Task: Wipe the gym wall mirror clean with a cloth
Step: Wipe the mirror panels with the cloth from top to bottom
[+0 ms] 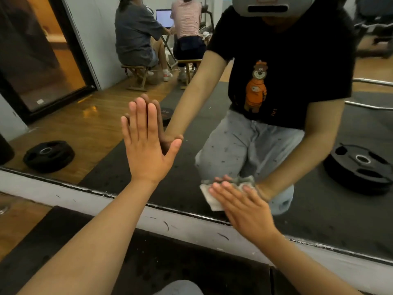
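Left hand (pixel 146 143) is flat against the mirror (pixel 212 128), fingers straight and close together. Right hand (pixel 242 205) presses the cloth (pixel 212 199) onto the glass low down, just above the bottom edge, fingers straight and slightly spread.

Light: dim indoor, even, warm cast; no hard shadows.
Glow: orange behind glass door (pixel 53 50), reflected at top-left corner of mirror (pixel 319 209).
Glare: pale sheen on wood floor (pixel 91 109) in the reflection; laptop screen (pixel 164 18) blown out white.
Blur: right hand (pixel 244 207) soft at fingertips, cloth (pixel 212 199) under it smeared; left hand (pixel 146 150) sharper.
Distortion: wide-angle; mirror's bottom edge slanted & bowed, arms stretched twd bottom corners.
Dark areas: black mat (pixel 170 262) & black shirt (pixel 287 50) lose detail.
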Tool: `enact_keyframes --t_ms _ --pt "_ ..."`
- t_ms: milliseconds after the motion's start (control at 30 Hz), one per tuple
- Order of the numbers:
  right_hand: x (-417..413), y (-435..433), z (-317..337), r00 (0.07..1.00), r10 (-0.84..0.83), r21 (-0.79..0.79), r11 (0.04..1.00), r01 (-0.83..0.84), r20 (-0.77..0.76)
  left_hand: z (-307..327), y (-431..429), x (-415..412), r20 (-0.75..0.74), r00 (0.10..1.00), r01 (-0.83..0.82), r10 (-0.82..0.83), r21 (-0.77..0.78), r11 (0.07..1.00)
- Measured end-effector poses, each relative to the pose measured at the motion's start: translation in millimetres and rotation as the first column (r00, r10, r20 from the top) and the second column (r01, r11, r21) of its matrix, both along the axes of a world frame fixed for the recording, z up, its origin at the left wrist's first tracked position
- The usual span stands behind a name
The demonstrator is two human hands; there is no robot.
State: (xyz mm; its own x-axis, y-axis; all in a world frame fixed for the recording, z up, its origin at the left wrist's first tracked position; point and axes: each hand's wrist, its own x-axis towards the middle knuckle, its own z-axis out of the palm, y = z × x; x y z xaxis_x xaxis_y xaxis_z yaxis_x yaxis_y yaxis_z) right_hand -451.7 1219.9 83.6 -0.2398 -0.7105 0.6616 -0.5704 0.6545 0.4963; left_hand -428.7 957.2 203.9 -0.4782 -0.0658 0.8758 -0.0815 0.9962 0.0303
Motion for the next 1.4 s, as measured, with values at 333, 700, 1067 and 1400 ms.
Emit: enact_keyframes --t_ms 333,700,1067,1400 --pt "-8.3 6.4 94.6 0.994 -0.110 -0.438 0.895 0.087 -0.027 -0.4 2.4 0.6 -0.029 1.000 0.007 -0.007 0.005 1.000" --pt "-0.8 41.7 -88.2 0.998 -0.028 0.174 0.985 0.018 0.054 5.1 5.2 4.8 0.009 0.998 -0.055 0.056 -0.027 0.998" --pt "-14.7 137.7 79.7 0.997 -0.078 -0.296 0.952 0.076 0.006 25.9 29.5 39.2 0.269 0.960 -0.098 0.075 0.073 0.993" --pt "-18.2 154.8 168.8 0.983 -0.180 -0.483 0.864 0.145 -0.026 64.2 176.2 35.1 0.212 0.965 0.217 -0.152 -0.331 0.918"
